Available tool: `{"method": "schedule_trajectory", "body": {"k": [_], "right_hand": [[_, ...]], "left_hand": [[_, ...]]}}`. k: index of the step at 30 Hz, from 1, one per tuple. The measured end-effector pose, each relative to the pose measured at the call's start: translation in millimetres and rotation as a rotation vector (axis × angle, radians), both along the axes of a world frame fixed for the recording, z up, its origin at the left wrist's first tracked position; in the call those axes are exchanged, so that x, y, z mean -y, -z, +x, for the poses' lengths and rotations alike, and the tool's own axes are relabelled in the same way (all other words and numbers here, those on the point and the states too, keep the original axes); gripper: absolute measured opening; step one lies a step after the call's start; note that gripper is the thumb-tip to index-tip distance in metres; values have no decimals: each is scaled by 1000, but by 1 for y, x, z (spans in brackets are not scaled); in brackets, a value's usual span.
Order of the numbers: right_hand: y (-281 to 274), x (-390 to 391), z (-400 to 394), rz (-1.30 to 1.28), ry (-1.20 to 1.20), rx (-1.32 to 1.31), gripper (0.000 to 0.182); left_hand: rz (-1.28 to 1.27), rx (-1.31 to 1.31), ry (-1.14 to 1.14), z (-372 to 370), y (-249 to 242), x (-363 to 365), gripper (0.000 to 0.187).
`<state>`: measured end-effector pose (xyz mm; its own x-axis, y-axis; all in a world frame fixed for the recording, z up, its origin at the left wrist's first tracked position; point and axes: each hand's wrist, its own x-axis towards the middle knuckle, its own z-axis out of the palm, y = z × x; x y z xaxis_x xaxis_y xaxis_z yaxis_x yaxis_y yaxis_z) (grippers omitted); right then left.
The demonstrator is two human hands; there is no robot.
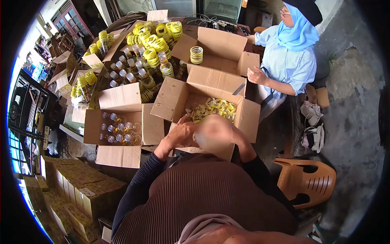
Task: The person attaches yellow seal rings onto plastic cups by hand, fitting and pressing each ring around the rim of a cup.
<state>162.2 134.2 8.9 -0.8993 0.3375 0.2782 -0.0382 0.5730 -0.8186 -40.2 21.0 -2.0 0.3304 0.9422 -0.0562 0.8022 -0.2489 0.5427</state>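
Observation:
My left hand [181, 132] is raised at the near left corner of an open cardboard box [211, 83], its fingers bent inward. What it grips, if anything, is hidden by a blurred patch. My right hand [237, 135] is on the other side of that patch, near the box's right flap, and its fingers are mostly covered. Inside the box lies a heap of small yellow-and-white pieces [221, 107], too small to name. Left of my left hand, an open carton [92, 126] holds several clear-topped bottles [118, 128] with yellow-orange parts.
Stacks of yellow rings [151, 44] and more bottles [126, 70] crowd the far left. Another open box [221, 42] holds a ring stack [196, 55]. A co-worker in a striped shirt [286, 57] stands at right. An orange plastic chair [310, 181] and printed cartons [83, 187] flank me.

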Motion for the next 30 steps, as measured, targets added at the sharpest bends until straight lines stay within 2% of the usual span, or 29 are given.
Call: {"method": "schedule_trajectory", "body": {"k": [3,5,10,12,13,15,16,19,21,24,26,27,29,30], "right_hand": [[-5,-6,2,-46,-25,70,14],[-2,-8,2,-101,68,14,10],[5,1,1,-135,226,-51,8],[8,4,-1,-171,265,-60,8],[9,6,-2,-150,279,-44,8],[10,12,-4,-133,291,-26,9],[11,15,-6,-201,290,-13,10],[17,18,-7,-336,264,-15,11],[24,15,-9,-404,239,-39,12],[27,13,-8,-270,218,11,13],[20,15,-7,-225,278,185,13],[23,16,-7,-226,279,188,13],[34,21,-10,-2,385,47,13],[39,21,-12,-4,385,49,13]], "left_hand": [[-53,23,-87,1,-4,-1,67],[185,80,-117,-3,1,-1,78],[200,259,-118,-15,-9,3,79],[310,388,-134,-14,-14,4,62],[309,388,-134,-12,-14,4,62],[149,539,-335,0,-13,6,36],[148,540,-336,3,-10,7,36],[255,427,-396,10,-7,5,12],[309,367,-367,12,-7,4,11],[373,297,-340,13,-6,6,10],[322,322,-398,16,-7,6,10],[321,325,-398,19,-6,5,10],[305,444,-523,25,0,5,10],[302,445,-523,27,2,4,10]]}}
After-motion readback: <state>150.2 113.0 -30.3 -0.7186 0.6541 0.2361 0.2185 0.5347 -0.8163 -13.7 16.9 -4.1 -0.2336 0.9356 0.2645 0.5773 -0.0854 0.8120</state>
